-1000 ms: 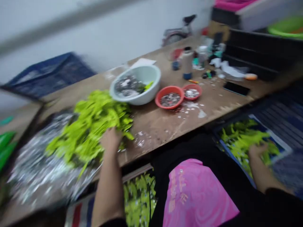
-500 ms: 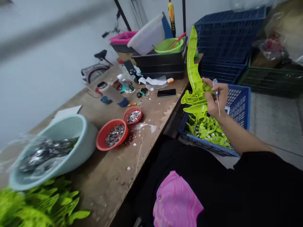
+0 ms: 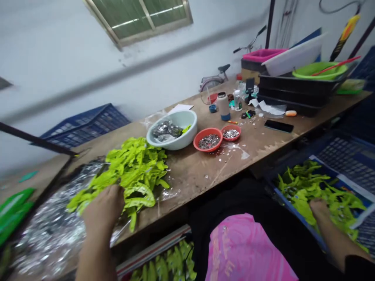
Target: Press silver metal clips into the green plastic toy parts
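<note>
My left hand rests on the near edge of a heap of lime-green plastic parts on the wooden table; its fingers curl down into the pile, and what they grip is hidden. My right hand reaches down into a blue crate at my right side, fingers buried among more lime-green plastic parts. Whether it holds one cannot be seen.
A pale bowl of silvery bits, two red bowls of small metal pieces, a bottle, a phone, and stacked black trays stand on the table. Clear plastic sheeting lies at the left. More green parts sit below the table.
The view swung back left to the table. My right hand, which held up a green part and a thin tool, is down in the crate. My left hand is in view on the heap.
</note>
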Demonstrator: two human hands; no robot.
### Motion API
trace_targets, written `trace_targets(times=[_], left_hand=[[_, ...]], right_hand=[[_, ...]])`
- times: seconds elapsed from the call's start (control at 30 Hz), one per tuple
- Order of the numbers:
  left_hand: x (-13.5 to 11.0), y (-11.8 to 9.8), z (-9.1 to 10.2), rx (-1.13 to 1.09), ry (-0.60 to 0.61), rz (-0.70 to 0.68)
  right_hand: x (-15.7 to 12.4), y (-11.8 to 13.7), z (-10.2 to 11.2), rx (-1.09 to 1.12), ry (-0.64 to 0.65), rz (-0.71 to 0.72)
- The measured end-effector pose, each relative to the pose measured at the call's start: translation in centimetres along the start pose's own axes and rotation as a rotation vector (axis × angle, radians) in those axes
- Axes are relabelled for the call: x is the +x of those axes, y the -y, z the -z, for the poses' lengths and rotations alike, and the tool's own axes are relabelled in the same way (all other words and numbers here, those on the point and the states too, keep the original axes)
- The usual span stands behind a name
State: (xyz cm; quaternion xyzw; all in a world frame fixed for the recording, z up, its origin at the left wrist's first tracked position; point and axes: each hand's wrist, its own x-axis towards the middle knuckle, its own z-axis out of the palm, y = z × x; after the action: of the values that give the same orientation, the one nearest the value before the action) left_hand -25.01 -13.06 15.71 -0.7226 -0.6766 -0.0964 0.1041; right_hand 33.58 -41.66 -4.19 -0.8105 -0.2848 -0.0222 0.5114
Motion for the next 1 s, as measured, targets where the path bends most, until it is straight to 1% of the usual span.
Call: trace_targets(times=[0.03, 0.1, 0.13, 0.17, 0.2, 0.23, 0.27, 0.3, 0.33, 0.37, 0.4, 0.43, 0.47, 0.5, 0.53, 0.57, 0.63, 0.67, 0.7, 0.73, 0.8, 0.87, 0.9, 0.93, 0.97, 1.0], left_hand=[[-1.3, 0.7, 0.0, 0.031, -0.063, -0.044], [-3.8, 1.4, -0.1, 0.097, -0.28, -0.239], [-4.9, 1.4, -0.3, 0.133, -0.385, -0.357], [-5.9, 0.9, -0.5, 0.166, -0.483, -0.468], [-6.6, 0.1, -0.8, 0.188, -0.564, -0.558], [-7.2, -1.2, -1.2, 0.194, -0.636, -0.626], [-7.7, -2.7, -1.6, 0.173, -0.722, -0.687], [-8.0, -4.4, -2.1, 0.13, -0.775, -0.715], [-8.2, -6.1, -2.5, 0.07, -0.816, -0.742], [-8.4, -7.7, -2.9, 0.01, -0.828, -0.773], [-8.6, -9.0, -3.4, -0.047, -0.832, -0.798], [-8.9, -10.0, -3.8, -0.101, -0.827, -0.827], [-9.2, -10.7, -4.3, -0.15, -0.821, -0.839], [-9.6, -11.0, -4.7, -0.193, -0.814, -0.837], [-10.0, -10.9, -5.2, -0.23, -0.808, -0.836], [-10.4, -10.7, -5.6, -0.263, -0.805, -0.834], [-10.9, -10.0, -6.3, -0.316, -0.797, -0.838], [-11.0, -9.7, -6.6, -0.335, -0.79, -0.854], [-10.8, -9.7, -6.9, -0.356, -0.782, -0.874], [-10.5, -9.9, -7.1, -0.384, -0.768, -0.894], [-9.6, -11.0, -7.5, -0.474, -0.739, -0.91], [-8.7, -13.0, -8.0, -0.7, -0.729, -0.843], [-8.4, -14.2, -8.3, -0.884, -0.694, -0.765], [-8.4, -15.5, -8.6, -1.107, -0.606, -0.653], [-8.5, -16.7, -9.1, -1.344, -0.455, -0.519], [-8.7, -17.9, -9.7, -1.559, -0.253, -0.374]], right_hand=[[-0.5, -0.8, -0.7, 0.017, 0.007, -0.057], [-0.7, -1.0, -3.1, 0.066, 0.053, -0.155], [-0.6, -0.3, -4.6, 0.107, 0.113, -0.172], [-0.5, 1.0, -6.2, 0.158, 0.197, -0.169], [-0.5, 3.0, -7.8, 0.225, 0.313, -0.143], [-0.7, 5.5, -9.4, 0.309, 0.461, -0.11], [-1.2, 8.3, -10.9, 0.381, 0.597, -0.08], [-1.9, 11.4, -12.2, 0.479, 0.742, -0.065], [-2.7, 14.3, -13.5, 0.67, 0.957, -0.126], [-3.4, 17.1, -14.5, 0.81, 1.091, -0.212], [-4.0, 19.4, -15.4, 0.922, 1.107, -0.296], [-4.2, 21.3, -16.1, 1.027, 1.04, -0.365], [-4.1, 22.6, -16.6, 1.101, 0.94, -0.404], [-3.8, 23.4, -17.0, 1.137, 0.864, -0.408], [-3.3, 23.7, -17.3, 1.131, 0.859, -0.383], [-2.7, 23.5, -17.6, 1.083, 0.938, -0.339], [-2.1, 22.6, -17.8, 0.889, 1.236, -0.243], [-2.1, 22.0, -17.8, 0.792, 1.366, -0.217], [-2.3, 21.4, -17.8, 0.728, 1.46, -0.213], [-2.7, 20.9, -17.8, 0.7, 1.523, -0.224], [-3.8, 20.4, -17.8, 0.725, 1.599, -0.264], [-5.1, 20.2, -17.9, 0.791, 1.604, -0.304], [-5.6, 20.3, -18.1, 0.826, 1.569, -0.323], [-5.9, 20.5, -18.4, 0.865, 1.511, -0.35], [-6.0, 20.7, -18.9, 0.904, 1.431, -0.379], [-5.9, 21.1, -19.5, 0.935, 1.331, -0.388]])
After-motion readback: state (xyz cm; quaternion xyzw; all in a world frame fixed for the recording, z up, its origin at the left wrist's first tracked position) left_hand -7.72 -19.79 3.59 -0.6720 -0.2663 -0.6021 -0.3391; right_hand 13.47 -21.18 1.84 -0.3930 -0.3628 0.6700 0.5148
